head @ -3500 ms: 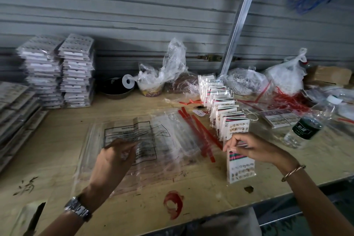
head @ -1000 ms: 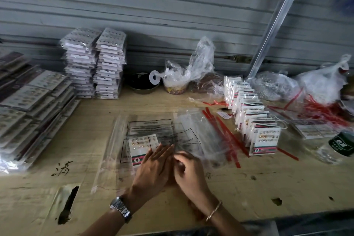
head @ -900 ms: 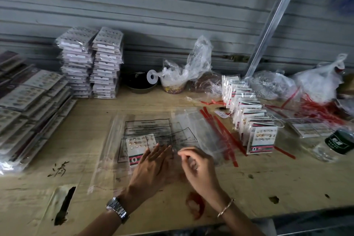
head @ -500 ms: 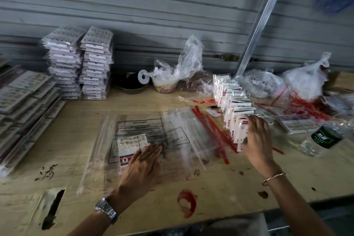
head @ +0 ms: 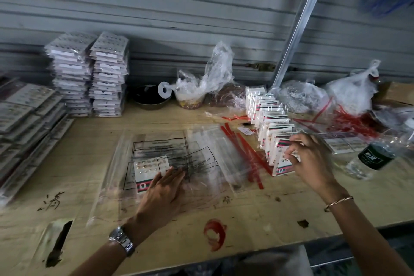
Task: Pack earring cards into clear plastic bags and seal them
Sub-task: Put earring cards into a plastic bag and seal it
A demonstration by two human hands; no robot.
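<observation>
Step in hand: fetching the next card. My left hand lies flat, fingers straight and close together, pressing the pile of clear plastic bags onto the surface. One card shows through the film at its fingertips. My right hand is at the near end of the upright row of earring cards, fingers curled and pinching the front card. Next, I judge, that card must be lifted clear without toppling its neighbours, then carried to a bag mouth.

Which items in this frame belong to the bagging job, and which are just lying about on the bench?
In use: left hand, flat card, clear bags, right hand, front card, card row.
Lying about: water bottle, black bowl, red stain.
</observation>
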